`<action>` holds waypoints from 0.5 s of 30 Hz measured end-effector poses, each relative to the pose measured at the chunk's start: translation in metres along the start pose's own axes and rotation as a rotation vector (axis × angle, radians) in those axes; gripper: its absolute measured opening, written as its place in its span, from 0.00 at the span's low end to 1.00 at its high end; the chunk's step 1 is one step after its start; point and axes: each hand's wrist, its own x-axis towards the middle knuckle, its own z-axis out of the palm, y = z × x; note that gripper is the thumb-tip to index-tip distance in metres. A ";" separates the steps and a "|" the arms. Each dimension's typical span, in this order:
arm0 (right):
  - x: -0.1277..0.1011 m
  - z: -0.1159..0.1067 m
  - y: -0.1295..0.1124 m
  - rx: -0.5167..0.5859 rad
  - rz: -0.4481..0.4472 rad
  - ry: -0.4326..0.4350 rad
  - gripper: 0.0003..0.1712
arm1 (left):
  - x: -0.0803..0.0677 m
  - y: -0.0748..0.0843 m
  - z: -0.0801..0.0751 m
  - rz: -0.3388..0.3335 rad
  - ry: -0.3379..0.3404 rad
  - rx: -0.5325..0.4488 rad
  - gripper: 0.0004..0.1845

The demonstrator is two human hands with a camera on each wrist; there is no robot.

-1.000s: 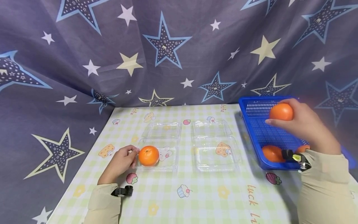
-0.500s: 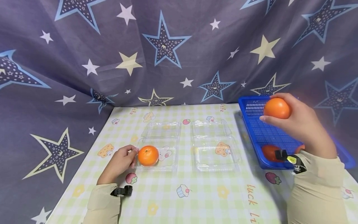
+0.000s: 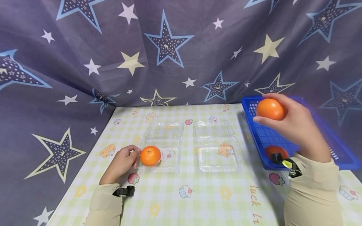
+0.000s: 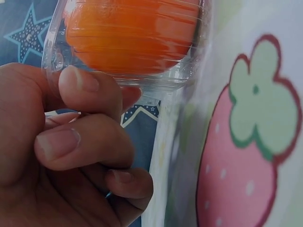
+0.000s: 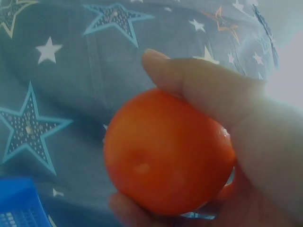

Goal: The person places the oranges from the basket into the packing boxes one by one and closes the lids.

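Your right hand (image 3: 294, 122) is wrapping its fingers (image 5: 203, 90) around an orange (image 3: 270, 109) and holding it above the blue basket (image 3: 333, 150), thumb underneath. Over the last second you have been carrying it leftward and a little higher, so it is now sitting over the basket's near-left corner instead of mid-basket; that suggests the fruit is leaving the basket for the clear trays. Below your wrist, another orange in the basket (image 3: 275, 150) is waiting. Your left hand (image 3: 121, 161) is staying put, its fingertips (image 4: 78, 80) pinching the rim of the near-left clear tray (image 3: 169, 164), steadying it. Just beyond those fingertips the tray's orange (image 3: 150, 155) is resting inside. The empty tray (image 3: 217, 155) is lying between your two hands.
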 end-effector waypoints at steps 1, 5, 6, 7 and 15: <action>0.001 0.002 -0.003 0.003 -0.010 0.000 0.44 | 0.001 0.000 0.000 0.000 -0.001 -0.004 0.15; 0.002 0.011 -0.016 0.015 -0.073 -0.010 0.41 | 0.003 -0.001 0.000 -0.004 0.002 -0.014 0.14; 0.002 0.014 -0.019 0.015 -0.089 -0.013 0.41 | 0.003 -0.001 0.000 -0.004 0.002 -0.017 0.14; 0.002 0.017 -0.022 0.016 -0.112 -0.015 0.41 | 0.003 -0.001 0.000 -0.004 0.004 -0.019 0.14; 0.003 0.040 -0.031 0.056 -0.211 0.027 0.43 | 0.001 0.000 -0.002 0.009 0.007 -0.001 0.13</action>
